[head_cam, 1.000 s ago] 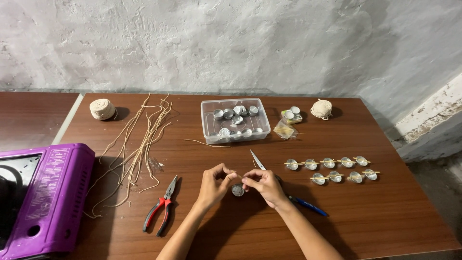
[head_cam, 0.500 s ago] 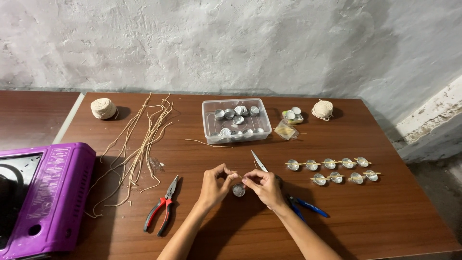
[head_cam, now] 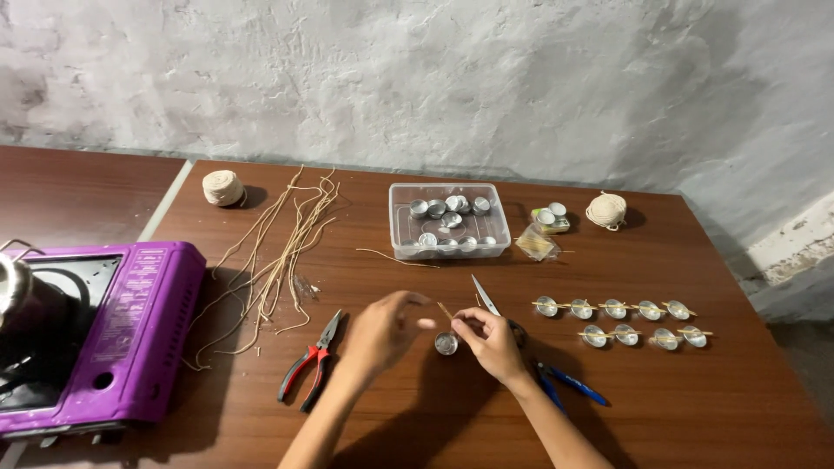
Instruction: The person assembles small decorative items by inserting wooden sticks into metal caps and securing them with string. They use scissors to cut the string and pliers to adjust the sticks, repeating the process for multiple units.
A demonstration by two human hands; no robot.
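Small metal cup [head_cam: 446,343] is sitting on the wooden table [head_cam: 695,417], directly between the two hands and near the front edge. Right hand [head_cam: 491,341] is pinching a short length of wick [head_cam: 445,310] between thumb and forefinger, the strand slanting up and to the left above the cup. Left hand [head_cam: 382,328] is hovering just beside the cup with its fingers loosely curled and partly spread; whether it is gripping anything cannot be told, since the fingertips are blurred. Scissors [head_cam: 508,321] are lying just behind the right hand, blades pointing away from the person, blue handles partly hidden by the wrist. Red-handled pliers [head_cam: 313,359] are resting to the left of the left forearm. Further out, two rows of finished cups [head_cam: 621,321] with sticks laid across their rims are standing to the right, a clear plastic tub [head_cam: 449,220] of empty cups is sitting at the middle back, loose wick strands [head_cam: 282,252] are trailing at the left, and two balls of twine [head_cam: 224,188] are flanking the back. A purple stove [head_cam: 87,339] is occupying the left edge.

Likely hazards: the light cup appears unsteadied, so a nudge from either hand could tip or slide it; the thin wick could slip from the pinch; the open scissor blades are lying close to the right wrist.
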